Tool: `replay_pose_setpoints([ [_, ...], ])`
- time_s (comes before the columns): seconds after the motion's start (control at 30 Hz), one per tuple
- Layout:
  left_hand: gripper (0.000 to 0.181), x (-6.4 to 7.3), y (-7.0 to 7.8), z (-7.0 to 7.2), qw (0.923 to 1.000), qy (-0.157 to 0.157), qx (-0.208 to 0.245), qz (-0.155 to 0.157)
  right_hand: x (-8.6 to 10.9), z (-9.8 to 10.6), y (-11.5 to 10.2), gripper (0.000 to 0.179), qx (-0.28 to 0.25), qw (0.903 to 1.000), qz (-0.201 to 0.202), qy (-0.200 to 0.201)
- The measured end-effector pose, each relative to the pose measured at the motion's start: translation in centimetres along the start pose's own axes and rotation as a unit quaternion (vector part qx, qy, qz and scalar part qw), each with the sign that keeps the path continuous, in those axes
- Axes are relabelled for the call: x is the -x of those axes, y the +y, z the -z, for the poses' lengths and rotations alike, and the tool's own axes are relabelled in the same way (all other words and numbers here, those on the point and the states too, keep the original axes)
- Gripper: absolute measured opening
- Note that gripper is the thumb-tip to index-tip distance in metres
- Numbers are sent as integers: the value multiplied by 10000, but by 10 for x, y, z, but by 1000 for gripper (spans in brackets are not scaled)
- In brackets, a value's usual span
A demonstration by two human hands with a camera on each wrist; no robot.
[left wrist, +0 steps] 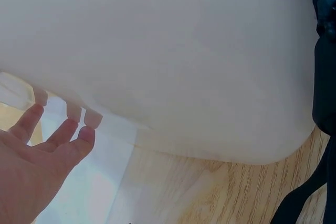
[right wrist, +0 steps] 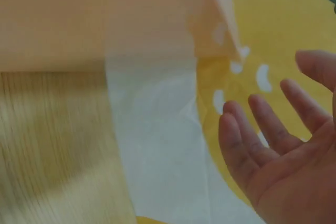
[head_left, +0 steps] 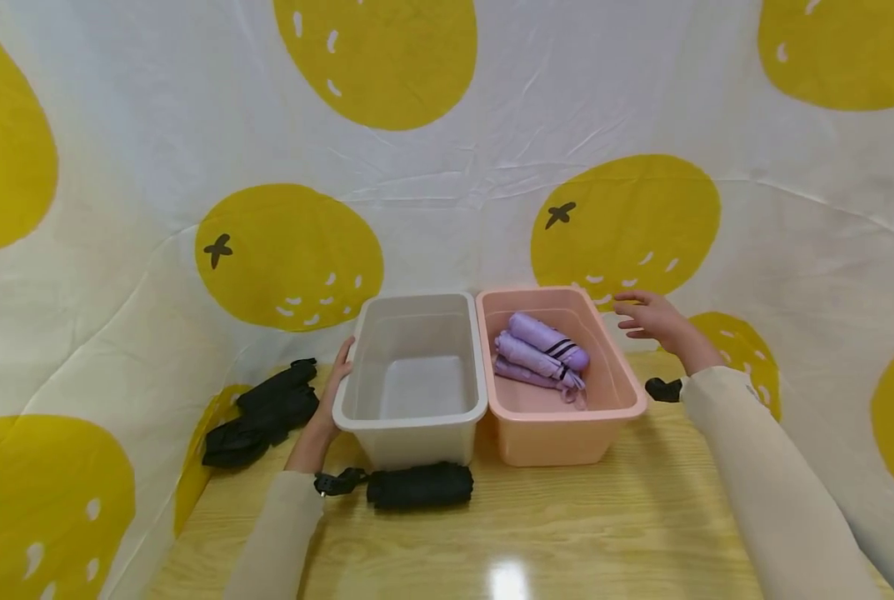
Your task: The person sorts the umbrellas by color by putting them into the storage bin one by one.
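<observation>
Along the left side of a light grey plastic bin (head_left: 417,442) is my left hand (head_left: 330,398). In the left wrist view its spread fingertips (left wrist: 86,134) are right by the bin's smooth wall, with nothing gripped. My right hand (head_left: 656,320) hovers to the right of a pink bin (head_left: 555,443), palm and loosely bent fingers showing in the right wrist view, holding nothing. Three folded purple umbrellas lie together inside the pink bin, the topmost umbrella (head_left: 546,340) banded with dark stripes. No object shows inside the grey bin.
A folded black umbrella (head_left: 420,487) lies in front of the grey bin. More folded black umbrellas (head_left: 270,417) are heaped left of my left hand. Both bins stand side by side on a wooden table (head_left: 566,533), before a white cloth (head_left: 447,225) printed with yellow fruit.
</observation>
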State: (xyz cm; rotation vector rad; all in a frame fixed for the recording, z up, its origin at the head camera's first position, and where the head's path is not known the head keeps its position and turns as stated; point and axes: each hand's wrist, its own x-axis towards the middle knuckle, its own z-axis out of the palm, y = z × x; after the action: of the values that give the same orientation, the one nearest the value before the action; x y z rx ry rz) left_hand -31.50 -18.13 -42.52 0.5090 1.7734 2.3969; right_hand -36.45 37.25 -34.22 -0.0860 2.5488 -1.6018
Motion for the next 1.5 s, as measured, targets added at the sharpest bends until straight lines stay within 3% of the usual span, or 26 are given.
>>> replay_pose_setpoints([
  [0.23,55,-3,1,0,10000,-21,-28,-34,3,-7,12,68,-100,9992,134,-364],
  [0.5,55,-3,-1,-1,9999,105,-86,103,9,-25,30,74,-1177,9915,194,-512],
  [0.7,55,-3,-1,-1,10000,40,-67,40,14,-35,36,69,-2374,9687,193,-703],
  [0.9,54,-3,-3,3,9999,-84,-78,10,21,-42,45,65,-3326,9371,194,-1044],
  [0.97,55,-3,-3,4,10000,-78,-48,8,20,-44,47,62,-3397,9343,291,-1045],
  [1.03,55,-4,-2,5,10000,-66,-30,-29,16,-47,48,61,-3221,9411,426,-941],
  [1.2,55,-3,-2,8,9999,54,-102,-90,8,-57,51,58,-2273,9683,950,-422],
  [1.33,57,-2,-2,6,9993,79,-354,55,9,-59,58,58,-1863,9754,1178,43],
  [1.5,56,-1,-3,5,9978,228,-604,158,11,-58,65,58,-1571,9795,1242,204],
])
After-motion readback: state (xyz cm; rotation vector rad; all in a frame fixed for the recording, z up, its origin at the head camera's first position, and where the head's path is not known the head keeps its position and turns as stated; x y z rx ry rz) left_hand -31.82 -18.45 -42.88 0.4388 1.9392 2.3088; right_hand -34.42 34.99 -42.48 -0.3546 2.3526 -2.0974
